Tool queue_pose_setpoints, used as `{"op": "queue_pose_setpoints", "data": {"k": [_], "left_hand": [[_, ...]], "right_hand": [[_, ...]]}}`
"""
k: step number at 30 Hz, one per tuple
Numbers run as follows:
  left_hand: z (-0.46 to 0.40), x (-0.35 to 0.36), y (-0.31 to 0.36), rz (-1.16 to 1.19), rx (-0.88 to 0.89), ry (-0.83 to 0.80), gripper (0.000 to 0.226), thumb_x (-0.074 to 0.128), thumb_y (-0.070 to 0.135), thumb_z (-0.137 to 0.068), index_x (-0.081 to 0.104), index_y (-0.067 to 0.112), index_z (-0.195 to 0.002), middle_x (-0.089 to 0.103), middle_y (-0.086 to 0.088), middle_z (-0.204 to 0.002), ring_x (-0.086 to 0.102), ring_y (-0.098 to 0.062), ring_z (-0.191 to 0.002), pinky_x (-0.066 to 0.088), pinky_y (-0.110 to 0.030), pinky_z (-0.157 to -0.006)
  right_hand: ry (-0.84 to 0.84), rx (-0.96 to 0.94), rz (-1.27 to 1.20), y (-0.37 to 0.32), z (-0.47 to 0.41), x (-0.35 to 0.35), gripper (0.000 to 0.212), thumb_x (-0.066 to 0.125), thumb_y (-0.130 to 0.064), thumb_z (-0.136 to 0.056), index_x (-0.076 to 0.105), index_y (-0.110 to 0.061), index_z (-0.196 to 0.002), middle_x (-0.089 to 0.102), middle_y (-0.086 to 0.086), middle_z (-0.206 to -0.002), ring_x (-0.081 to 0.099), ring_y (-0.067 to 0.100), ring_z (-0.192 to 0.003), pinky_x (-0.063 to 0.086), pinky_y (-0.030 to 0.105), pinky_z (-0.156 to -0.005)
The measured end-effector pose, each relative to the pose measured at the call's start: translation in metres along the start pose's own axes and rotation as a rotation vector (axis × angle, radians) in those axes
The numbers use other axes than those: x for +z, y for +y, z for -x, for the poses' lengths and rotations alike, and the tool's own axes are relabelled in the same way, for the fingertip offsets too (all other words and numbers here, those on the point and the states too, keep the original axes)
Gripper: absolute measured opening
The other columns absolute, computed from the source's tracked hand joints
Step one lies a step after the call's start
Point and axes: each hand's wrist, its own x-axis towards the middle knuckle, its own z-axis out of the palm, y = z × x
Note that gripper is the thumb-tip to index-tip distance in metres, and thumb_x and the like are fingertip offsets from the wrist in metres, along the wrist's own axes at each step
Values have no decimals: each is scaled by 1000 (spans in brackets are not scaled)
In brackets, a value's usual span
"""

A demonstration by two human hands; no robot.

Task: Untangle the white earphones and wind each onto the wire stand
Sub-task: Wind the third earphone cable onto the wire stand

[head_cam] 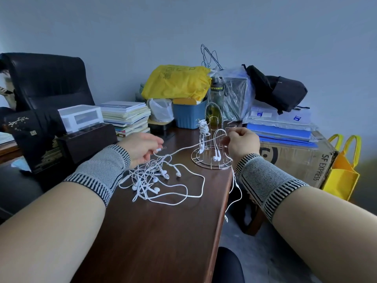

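Observation:
A tangle of white earphones (151,178) lies on the dark wooden desk (155,231) in front of me. The wire stand (212,158) is just right of it, with one earphone cable (202,128) wound on its left hoop and earbuds (216,157) hanging inside. My left hand (140,148) pinches a cable near its jack plug (161,149). My right hand (240,142) grips the same taut cable beside the stand's right hoop. A loose length of cable (234,193) hangs off the desk's right edge.
Behind the stand are a green bottle (215,99), a blue bin (189,114), a yellow bag (175,82) and stacked books (126,117). A black box (36,139) stands at left. A cardboard box (295,158) and yellow tote (342,176) sit right of the desk.

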Motion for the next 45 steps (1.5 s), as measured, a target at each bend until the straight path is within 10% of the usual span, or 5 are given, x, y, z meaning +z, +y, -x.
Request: {"op": "queue_pose_setpoints", "data": {"k": [9,20,28,39,45], "left_hand": [[-2,20,-19,-927,149,-220,28,59,8,-88,74,27,-103,71,9,-99,68,-9,-88,57,-24,-80],[-3,15,-12,-777,226,-140,10,71,18,-85,73,23,-76,61,8,-59,42,-1,-37,34,-14,-41],[4,8,-1,-621,269,-210,13,71,14,-83,74,26,-78,60,11,-54,44,-10,-50,36,-20,-49],[2,5,-5,-1048,172,70,45,66,40,-87,60,27,-130,60,3,-133,59,-18,-111,48,-29,-95],[7,70,-39,-1179,288,-377,84,73,64,-68,45,36,-143,42,6,-149,38,-18,-137,34,-39,-114]], "right_hand": [[-187,362,-632,-20,21,9,9,47,-3,-96,54,-5,-91,46,3,-53,57,14,-44,58,32,-59],[-651,-259,667,-1,37,19,12,68,-25,-83,73,-20,-93,63,-8,-75,61,12,-74,54,28,-76],[-702,-308,601,0,43,39,22,73,-35,-83,75,-13,-80,71,4,-73,56,10,-59,50,26,-62],[-286,-104,337,0,14,16,19,62,-20,-87,69,-11,-72,72,12,-75,57,18,-56,48,30,-55],[-428,-124,381,5,19,4,18,66,-22,-87,75,-7,-84,73,9,-79,56,7,-51,43,20,-49]]}}
